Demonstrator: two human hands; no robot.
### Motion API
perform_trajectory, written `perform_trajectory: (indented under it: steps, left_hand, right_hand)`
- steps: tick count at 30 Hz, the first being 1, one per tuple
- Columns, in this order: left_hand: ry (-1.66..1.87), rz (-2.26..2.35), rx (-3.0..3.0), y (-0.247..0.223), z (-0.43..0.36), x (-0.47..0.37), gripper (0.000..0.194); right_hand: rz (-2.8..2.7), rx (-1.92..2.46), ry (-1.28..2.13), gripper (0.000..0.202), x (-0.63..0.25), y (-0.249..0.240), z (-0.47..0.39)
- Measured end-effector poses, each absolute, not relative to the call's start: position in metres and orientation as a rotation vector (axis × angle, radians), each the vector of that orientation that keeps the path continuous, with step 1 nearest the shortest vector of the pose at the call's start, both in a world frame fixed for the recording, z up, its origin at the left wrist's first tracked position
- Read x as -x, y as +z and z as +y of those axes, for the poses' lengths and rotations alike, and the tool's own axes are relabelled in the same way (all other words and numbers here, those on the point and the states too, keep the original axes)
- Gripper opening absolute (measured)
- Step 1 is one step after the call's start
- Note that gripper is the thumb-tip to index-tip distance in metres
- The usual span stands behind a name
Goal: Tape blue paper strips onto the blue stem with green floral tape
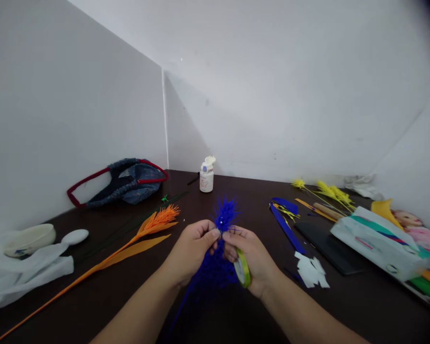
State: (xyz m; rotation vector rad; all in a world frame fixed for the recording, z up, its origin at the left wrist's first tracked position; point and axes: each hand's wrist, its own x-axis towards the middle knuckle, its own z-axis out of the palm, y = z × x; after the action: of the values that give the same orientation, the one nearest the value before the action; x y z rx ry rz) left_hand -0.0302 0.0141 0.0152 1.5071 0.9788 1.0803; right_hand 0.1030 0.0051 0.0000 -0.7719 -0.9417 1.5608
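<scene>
In the middle of the head view, a blue fringed paper flower spike (225, 213) stands upright between my hands. My left hand (199, 240) pinches its base between thumb and fingers. From the other side, my right hand (249, 248) closes on the same base with thumb and forefinger. A roll of yellow-green tape (242, 268) hangs in the lower fingers of my right hand. Below the hands lies more blue fringed paper (217, 272), partly hidden by them, with a thin blue strand running toward me. The exact spot where the fingertips meet is blurred.
An orange paper wheat stalk (129, 248) lies to the left, near a white bowl (32, 239) and a spoon (75, 237). Behind stand a white bottle (207, 179) and a denim bag (136, 184). Blue strips (286, 229), a black board (326, 248), white scraps (310, 271) and a plastic pouch (380, 243) lie right.
</scene>
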Motion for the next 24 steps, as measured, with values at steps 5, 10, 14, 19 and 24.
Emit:
perform_trajectory:
  steps: [5,10,14,19,24]
  left_hand:
    - [1.074,0.814,-1.377,0.009,0.017,0.031,0.023]
    - [1.076,0.816,-1.370,0.006,0.016,0.030,0.026]
    - [1.096,0.922,-1.588,0.014,0.008,0.028,0.032]
    - [1.080,0.846,-1.512,0.018,0.004,0.025,0.027]
    - [1.117,0.733,-1.249,0.008,0.007,0.021,0.026]
  right_hand:
    - [-0.899,0.789,1.552,0.022,-0.103,0.001,0.005]
    - [-0.866,0.754,1.535,0.020,-0.101,0.006,0.002]
    - [-0.822,0.740,1.532,0.021,-0.097,0.008,-0.002]
    - [-0.799,0.743,1.453,0.024,-0.093,0.010,-0.005]
    - [-0.852,0.746,1.462,0.023,-0.093,0.014,-0.009]
